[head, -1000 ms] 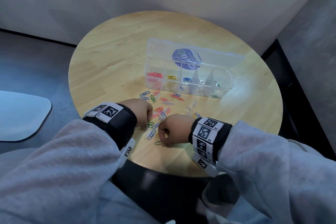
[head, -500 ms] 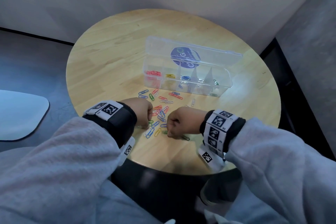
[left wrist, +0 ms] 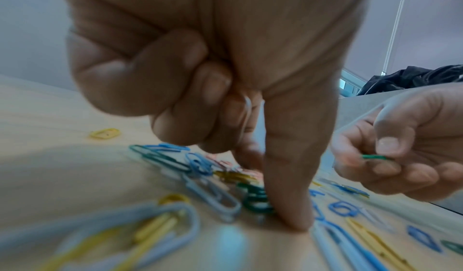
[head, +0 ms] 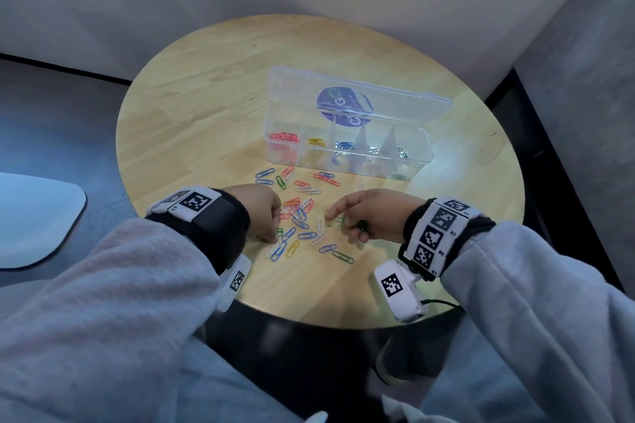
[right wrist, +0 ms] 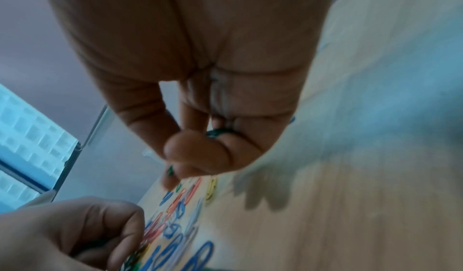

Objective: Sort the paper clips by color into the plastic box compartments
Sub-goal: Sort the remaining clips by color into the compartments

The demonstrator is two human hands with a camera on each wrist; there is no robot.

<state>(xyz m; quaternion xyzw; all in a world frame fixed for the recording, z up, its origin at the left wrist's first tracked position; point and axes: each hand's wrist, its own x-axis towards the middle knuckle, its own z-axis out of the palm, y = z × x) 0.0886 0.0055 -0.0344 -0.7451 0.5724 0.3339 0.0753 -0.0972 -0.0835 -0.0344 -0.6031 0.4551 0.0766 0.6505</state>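
— Loose paper clips (head: pixel 297 216)?
— Scattered flat on the round wooden worktop (head: pixel 206 120), between the two hands and just in front of the plastic box (head: pixel 347 156). Pointing every which way; no shared long axis.

— Any clip held?
— A green clip (left wrist: pixel 374 157), pinched under the thumb of the right hand (head: pixel 371 216). Lying roughly level in the left wrist view. More green wire tucked in the curled fingers in the right wrist view.

— Left hand (head: pixel 257 209)?
— Fingers curled into the palm, a pale clip (left wrist: pixel 246 105) tucked among them, standing nearly upright. Thumb pressed straight down onto the worktop, touching a dark green clip (left wrist: pixel 254 201) lying flat beside it.

— Box?
— Clear, long axis running left to right across the worktop, lid (head: pixel 360 96) open and leaning away. Red clips (head: pixel 284 137) in the leftmost compartment, yellow clips (head: pixel 316 141) next, blue clips (head: pixel 344 145) after that. Contents further right too small to tell apart, apart from a trace of green at the far end.

— Around that?
— Grey sleeves, marker bands on both wrists.
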